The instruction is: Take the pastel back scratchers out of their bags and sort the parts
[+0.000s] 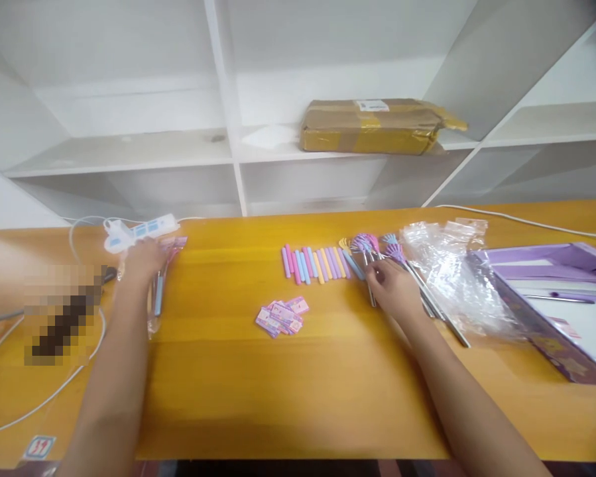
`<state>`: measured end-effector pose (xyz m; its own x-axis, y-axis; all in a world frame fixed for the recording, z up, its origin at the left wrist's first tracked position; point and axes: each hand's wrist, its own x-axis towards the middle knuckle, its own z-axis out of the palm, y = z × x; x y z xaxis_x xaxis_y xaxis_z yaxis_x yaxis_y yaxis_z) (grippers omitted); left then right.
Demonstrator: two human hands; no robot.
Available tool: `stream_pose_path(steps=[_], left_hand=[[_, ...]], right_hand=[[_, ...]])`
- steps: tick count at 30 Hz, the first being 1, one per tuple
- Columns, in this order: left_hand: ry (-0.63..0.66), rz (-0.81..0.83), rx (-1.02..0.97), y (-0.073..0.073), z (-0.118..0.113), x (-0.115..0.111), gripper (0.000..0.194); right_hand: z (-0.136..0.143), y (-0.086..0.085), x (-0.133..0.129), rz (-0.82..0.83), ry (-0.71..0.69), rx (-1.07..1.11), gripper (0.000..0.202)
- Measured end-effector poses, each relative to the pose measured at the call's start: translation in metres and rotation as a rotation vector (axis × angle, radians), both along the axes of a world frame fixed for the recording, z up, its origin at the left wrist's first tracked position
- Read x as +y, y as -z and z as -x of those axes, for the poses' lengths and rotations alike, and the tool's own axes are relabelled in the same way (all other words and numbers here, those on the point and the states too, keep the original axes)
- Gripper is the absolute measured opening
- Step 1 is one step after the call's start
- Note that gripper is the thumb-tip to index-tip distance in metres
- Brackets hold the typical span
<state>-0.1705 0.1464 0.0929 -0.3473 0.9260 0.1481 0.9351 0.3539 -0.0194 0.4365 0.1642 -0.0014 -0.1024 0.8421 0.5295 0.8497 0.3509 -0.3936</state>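
Note:
My left hand (146, 260) is closed at the top of a clear packet (158, 301) on the left, its fingers bent down and partly hidden. A blue stick and a pink card show inside the packet. At the right, my right hand (396, 288) pinches the metal rod of a back scratcher (370, 286) with a claw-shaped head. More back scratchers (439, 308), with purple and blue heads, lie beside and under that hand. Left of them runs a row of pastel handle sleeves (316, 265) in pink, blue, yellow and purple. Small printed cards (282, 316) are piled between my hands.
Loose clear bags (457, 265) are heaped right of the scratchers, against a purple open box (541, 331) with a pen inside. A white power strip (148, 228) and cables sit at the back left. A taped carton (372, 127) stands on the shelf behind.

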Motion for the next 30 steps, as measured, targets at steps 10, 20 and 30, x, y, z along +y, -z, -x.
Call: stream_pose_path(steps=[10,20,30], left_hand=[[-0.107,0.036,-0.203,-0.003,-0.009,0.003,0.059],[0.486,0.076,-0.681,0.014,-0.153,-0.038,0.031],[0.643,0.142,-1.528,0.077,-0.204,-0.102,0.041]], right_hand=[[-0.003,-0.002,0.000,-0.022,-0.020,0.008,0.020],[0.087,-0.034,-0.041,0.068,-0.455,0.195,0.012],[0.167,0.011,-0.079,0.087,-0.716,0.450,0.037]])
